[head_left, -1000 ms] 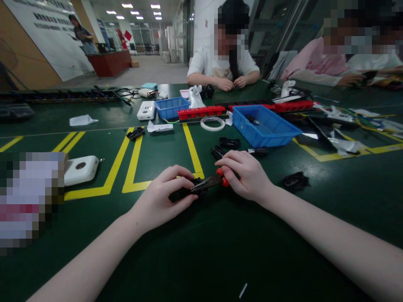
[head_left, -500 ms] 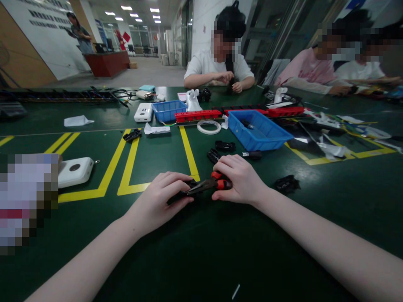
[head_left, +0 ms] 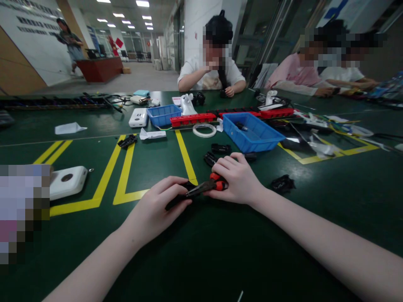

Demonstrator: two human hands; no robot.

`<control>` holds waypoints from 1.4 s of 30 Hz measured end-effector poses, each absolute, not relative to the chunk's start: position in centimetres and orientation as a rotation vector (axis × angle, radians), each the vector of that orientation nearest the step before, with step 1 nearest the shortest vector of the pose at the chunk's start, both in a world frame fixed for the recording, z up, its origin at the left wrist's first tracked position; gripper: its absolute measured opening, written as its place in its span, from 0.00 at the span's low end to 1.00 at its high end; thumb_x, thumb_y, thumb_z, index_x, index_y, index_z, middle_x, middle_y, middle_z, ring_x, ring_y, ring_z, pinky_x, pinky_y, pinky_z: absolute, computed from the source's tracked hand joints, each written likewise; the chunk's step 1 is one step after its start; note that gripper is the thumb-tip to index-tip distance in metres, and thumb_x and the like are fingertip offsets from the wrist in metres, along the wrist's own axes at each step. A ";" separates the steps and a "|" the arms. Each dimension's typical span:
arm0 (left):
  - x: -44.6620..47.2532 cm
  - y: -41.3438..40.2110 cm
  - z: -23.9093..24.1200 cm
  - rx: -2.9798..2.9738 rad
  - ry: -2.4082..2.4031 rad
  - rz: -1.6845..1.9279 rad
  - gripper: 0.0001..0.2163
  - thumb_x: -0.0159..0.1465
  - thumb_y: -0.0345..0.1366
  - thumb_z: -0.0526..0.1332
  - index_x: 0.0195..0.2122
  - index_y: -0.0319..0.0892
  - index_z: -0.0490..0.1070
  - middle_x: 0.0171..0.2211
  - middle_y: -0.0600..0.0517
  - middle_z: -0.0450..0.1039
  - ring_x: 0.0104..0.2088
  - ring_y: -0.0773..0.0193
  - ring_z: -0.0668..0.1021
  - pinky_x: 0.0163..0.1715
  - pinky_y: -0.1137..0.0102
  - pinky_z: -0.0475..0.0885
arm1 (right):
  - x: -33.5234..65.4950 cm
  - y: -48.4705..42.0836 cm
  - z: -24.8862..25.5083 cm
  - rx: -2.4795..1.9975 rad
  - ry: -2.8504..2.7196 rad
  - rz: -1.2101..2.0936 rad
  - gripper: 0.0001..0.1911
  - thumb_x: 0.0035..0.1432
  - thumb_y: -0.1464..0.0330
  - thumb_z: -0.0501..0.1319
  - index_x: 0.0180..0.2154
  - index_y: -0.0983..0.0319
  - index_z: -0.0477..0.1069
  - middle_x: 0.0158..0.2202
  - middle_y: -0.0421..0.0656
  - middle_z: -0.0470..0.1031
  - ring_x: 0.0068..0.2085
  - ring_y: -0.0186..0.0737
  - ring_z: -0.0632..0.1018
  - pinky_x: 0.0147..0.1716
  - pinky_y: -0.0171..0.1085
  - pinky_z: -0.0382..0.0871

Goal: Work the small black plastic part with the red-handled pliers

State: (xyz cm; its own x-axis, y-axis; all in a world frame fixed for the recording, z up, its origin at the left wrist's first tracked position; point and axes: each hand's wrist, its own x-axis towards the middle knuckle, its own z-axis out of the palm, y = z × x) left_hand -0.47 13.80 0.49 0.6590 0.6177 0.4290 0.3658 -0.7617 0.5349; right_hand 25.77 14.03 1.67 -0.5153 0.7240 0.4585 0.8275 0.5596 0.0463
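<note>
My left hand (head_left: 159, 205) is closed on a small black plastic part (head_left: 176, 200) that rests on the green table (head_left: 195, 260). My right hand (head_left: 236, 178) grips the red handles of a pair of needle-nose pliers (head_left: 204, 187). The pliers' dark jaws point left and meet the black part between my hands. Both forearms lie low over the table.
Loose black parts (head_left: 220, 148) and another black part (head_left: 282, 183) lie near my right hand. A blue bin (head_left: 252, 133), a tape ring (head_left: 204, 130), red strips (head_left: 192, 119), a smaller blue bin (head_left: 163, 114) and white power banks (head_left: 66, 181) are on the table. Other people sit across it.
My hands, the pliers and the black part stay together. The view has shifted, so everything on the table sits slightly lower and further left. The person opposite raised a hand to the face.
</note>
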 end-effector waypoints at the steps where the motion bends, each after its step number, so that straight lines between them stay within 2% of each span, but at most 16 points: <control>1: -0.5 13.8 0.5 2.469 0.780 0.854 0.04 0.67 0.31 0.61 0.42 0.44 0.69 0.51 0.49 0.70 0.49 0.62 0.76 0.48 0.64 0.77 | 25.7 14.1 1.6 -1.266 -2.400 -0.340 0.23 0.54 0.47 0.61 0.31 0.61 0.68 0.32 0.44 0.73 0.35 0.43 0.72 0.46 0.46 0.57; 8: -0.3 13.8 0.5 2.446 0.841 0.911 0.04 0.67 0.31 0.60 0.42 0.44 0.70 0.51 0.48 0.70 0.50 0.61 0.77 0.48 0.63 0.78 | 25.5 13.9 1.5 -1.345 -2.297 -0.134 0.22 0.55 0.48 0.62 0.31 0.61 0.66 0.31 0.41 0.73 0.36 0.41 0.73 0.51 0.46 0.57; 14: -0.3 13.6 0.4 2.429 0.900 0.912 0.04 0.68 0.33 0.60 0.43 0.44 0.70 0.56 0.47 0.69 0.53 0.58 0.77 0.50 0.60 0.78 | 25.3 13.7 1.7 -1.362 -2.273 -0.114 0.23 0.53 0.46 0.63 0.31 0.60 0.67 0.32 0.42 0.72 0.37 0.43 0.73 0.53 0.48 0.57; 18: -0.3 13.5 0.3 2.457 0.897 0.885 0.03 0.68 0.33 0.59 0.42 0.45 0.70 0.55 0.48 0.71 0.51 0.58 0.78 0.48 0.59 0.78 | 25.3 13.7 1.6 -1.331 -2.270 -0.076 0.22 0.53 0.48 0.65 0.32 0.60 0.66 0.32 0.42 0.72 0.38 0.43 0.74 0.54 0.47 0.59; 22: -0.2 13.5 0.4 2.467 0.911 0.903 0.03 0.68 0.33 0.59 0.41 0.44 0.70 0.54 0.47 0.72 0.49 0.57 0.79 0.46 0.58 0.79 | 25.3 13.7 1.6 -1.340 -2.291 -0.053 0.22 0.53 0.48 0.65 0.33 0.60 0.67 0.33 0.44 0.72 0.37 0.43 0.72 0.41 0.43 0.64; 25: -0.1 13.4 0.6 2.468 0.903 0.907 0.03 0.68 0.33 0.59 0.41 0.44 0.70 0.53 0.46 0.72 0.48 0.56 0.79 0.45 0.58 0.79 | 25.2 13.6 1.7 -1.358 -2.318 -0.053 0.23 0.52 0.47 0.65 0.33 0.61 0.68 0.34 0.44 0.72 0.34 0.41 0.71 0.34 0.41 0.62; 42: -0.5 13.8 0.3 2.516 0.901 0.861 0.03 0.67 0.32 0.59 0.42 0.44 0.70 0.56 0.46 0.70 0.50 0.54 0.77 0.48 0.53 0.77 | 25.0 13.4 1.7 -1.367 -2.359 0.050 0.21 0.54 0.50 0.65 0.31 0.61 0.67 0.32 0.43 0.69 0.32 0.40 0.70 0.33 0.39 0.63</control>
